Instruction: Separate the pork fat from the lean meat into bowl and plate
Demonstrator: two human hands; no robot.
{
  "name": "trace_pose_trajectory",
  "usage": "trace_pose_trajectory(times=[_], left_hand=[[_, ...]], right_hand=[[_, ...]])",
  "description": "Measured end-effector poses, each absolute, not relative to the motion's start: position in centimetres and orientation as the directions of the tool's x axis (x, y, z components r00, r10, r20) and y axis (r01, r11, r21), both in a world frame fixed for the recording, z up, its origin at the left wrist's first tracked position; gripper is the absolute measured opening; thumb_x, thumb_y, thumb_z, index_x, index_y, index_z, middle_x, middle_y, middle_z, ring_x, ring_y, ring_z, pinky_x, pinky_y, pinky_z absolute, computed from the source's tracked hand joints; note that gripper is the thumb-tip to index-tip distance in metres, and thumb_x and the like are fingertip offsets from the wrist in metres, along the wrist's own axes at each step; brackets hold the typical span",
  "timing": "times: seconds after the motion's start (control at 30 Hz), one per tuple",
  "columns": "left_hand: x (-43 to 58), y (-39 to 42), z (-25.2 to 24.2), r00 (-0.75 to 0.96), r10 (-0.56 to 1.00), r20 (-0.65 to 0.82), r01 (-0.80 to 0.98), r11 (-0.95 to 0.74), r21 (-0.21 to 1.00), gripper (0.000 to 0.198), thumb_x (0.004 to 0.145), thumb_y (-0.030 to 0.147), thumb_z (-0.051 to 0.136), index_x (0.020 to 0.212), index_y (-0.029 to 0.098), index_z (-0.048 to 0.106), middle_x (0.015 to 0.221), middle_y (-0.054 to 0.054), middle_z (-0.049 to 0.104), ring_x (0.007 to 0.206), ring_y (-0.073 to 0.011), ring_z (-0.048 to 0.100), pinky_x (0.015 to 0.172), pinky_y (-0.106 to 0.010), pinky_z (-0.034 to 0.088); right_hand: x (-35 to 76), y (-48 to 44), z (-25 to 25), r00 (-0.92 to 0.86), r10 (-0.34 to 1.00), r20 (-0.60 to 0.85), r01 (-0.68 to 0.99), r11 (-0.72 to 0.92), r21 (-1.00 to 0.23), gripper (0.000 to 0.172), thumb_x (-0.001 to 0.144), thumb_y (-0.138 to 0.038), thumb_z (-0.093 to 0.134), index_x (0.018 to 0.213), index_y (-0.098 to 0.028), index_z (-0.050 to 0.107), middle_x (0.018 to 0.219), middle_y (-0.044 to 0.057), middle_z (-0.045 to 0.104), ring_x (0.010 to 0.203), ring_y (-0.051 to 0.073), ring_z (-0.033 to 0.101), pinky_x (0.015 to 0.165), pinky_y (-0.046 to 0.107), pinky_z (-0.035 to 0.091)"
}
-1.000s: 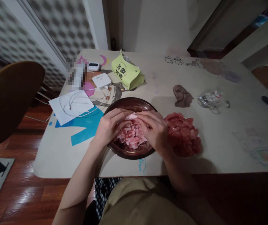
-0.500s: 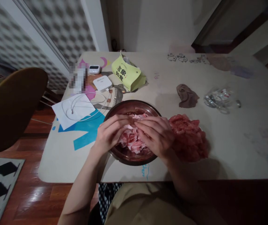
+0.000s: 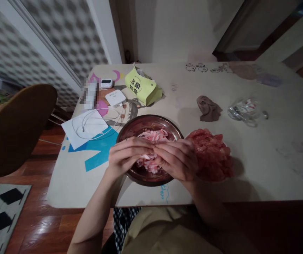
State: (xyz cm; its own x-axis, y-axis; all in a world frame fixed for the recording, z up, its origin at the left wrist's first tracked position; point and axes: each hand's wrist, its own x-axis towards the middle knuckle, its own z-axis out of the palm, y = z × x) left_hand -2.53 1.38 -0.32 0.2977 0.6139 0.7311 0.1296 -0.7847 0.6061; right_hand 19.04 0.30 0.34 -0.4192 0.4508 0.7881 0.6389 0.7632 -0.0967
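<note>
A round metal bowl [image 3: 155, 121] stands near the table's front edge with pale pink shredded meat [image 3: 151, 135] inside. Over its left half is my left hand [image 3: 128, 155], fingers bent and pinched together. My right hand [image 3: 176, 158] is over the right half, fingertips meeting those of the left above the meat. Whatever the fingertips pinch is too small and hidden to make out. Just right of the bowl lies a heap of darker red meat [image 3: 211, 153], partly behind my right hand.
On the table [image 3: 259, 169] behind the bowl are a yellow-green bag [image 3: 143, 86], a brown cloth [image 3: 208, 108] and clear crumpled plastic [image 3: 245, 111]. Left lie a white sheet [image 3: 84, 132] with a cable, a white box [image 3: 115, 97] and a small white device [image 3: 106, 83]. A chair [image 3: 19, 130] stands left.
Both hands have moved slightly lower over the bowl, showing more of the meat behind them. The fingertips remain together. The camera view has shifted slightly.
</note>
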Motion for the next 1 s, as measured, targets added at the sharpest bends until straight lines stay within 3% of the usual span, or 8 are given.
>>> trace_pose_trajectory(times=[0.13,0.4,0.5,0.73,1.0], left_hand=[[-2.2,1.4,0.0,0.289,0.622,0.728,0.090,-0.774,0.626,0.016,0.100,0.032,0.061,0.104,0.028,0.075,0.097,-0.006,0.080,0.096,-0.0223,0.078,0.080,-0.041,0.067],[-2.0,1.7,0.7,0.295,0.541,0.788,-0.039,-0.817,0.576,0.020,0.098,0.024,0.063,0.112,0.024,0.077,0.096,-0.007,0.081,0.096,-0.0237,0.079,0.079,-0.037,0.067],[-2.0,1.7,0.8,0.295,0.524,0.799,-0.077,-0.821,0.566,0.020,0.098,0.022,0.063,0.112,0.019,0.078,0.096,-0.010,0.081,0.097,-0.0248,0.079,0.081,-0.038,0.067],[-2.0,1.6,0.9,0.299,0.530,0.793,-0.068,-0.817,0.572,0.022,0.098,0.023,0.063,0.115,0.022,0.077,0.097,-0.009,0.081,0.098,-0.0249,0.078,0.080,-0.038,0.067],[-2.3,1.5,0.7,0.309,0.525,0.793,-0.040,-0.826,0.562,0.024,0.099,0.022,0.062,0.118,0.023,0.076,0.097,-0.008,0.081,0.101,-0.0256,0.078,0.080,-0.039,0.067]], right_hand=[[19.4,-0.1,0.1,-0.440,0.420,0.794,0.577,0.810,-0.108,0.022,0.099,-0.024,0.058,0.117,-0.031,0.067,0.108,-0.006,0.080,0.095,0.012,0.071,0.092,0.031,0.051],[18.8,-0.1,0.5,-0.408,0.389,0.826,0.577,0.811,-0.097,0.012,0.098,-0.026,0.061,0.108,-0.026,0.068,0.096,-0.005,0.081,0.087,0.012,0.072,0.092,0.031,0.050],[18.6,0.0,0.8,-0.395,0.398,0.828,0.555,0.821,-0.131,0.010,0.099,-0.026,0.059,0.104,-0.021,0.067,0.091,-0.002,0.080,0.086,0.012,0.071,0.091,0.030,0.051],[18.5,0.1,0.7,-0.360,0.460,0.811,0.507,0.827,-0.244,0.009,0.099,-0.027,0.059,0.102,-0.022,0.066,0.092,-0.001,0.079,0.087,0.013,0.072,0.091,0.032,0.053],[17.8,0.2,0.6,-0.273,0.488,0.829,0.437,0.831,-0.345,0.015,0.090,-0.015,0.065,0.103,-0.023,0.065,0.089,-0.003,0.078,0.084,0.014,0.072,0.087,0.034,0.054]])
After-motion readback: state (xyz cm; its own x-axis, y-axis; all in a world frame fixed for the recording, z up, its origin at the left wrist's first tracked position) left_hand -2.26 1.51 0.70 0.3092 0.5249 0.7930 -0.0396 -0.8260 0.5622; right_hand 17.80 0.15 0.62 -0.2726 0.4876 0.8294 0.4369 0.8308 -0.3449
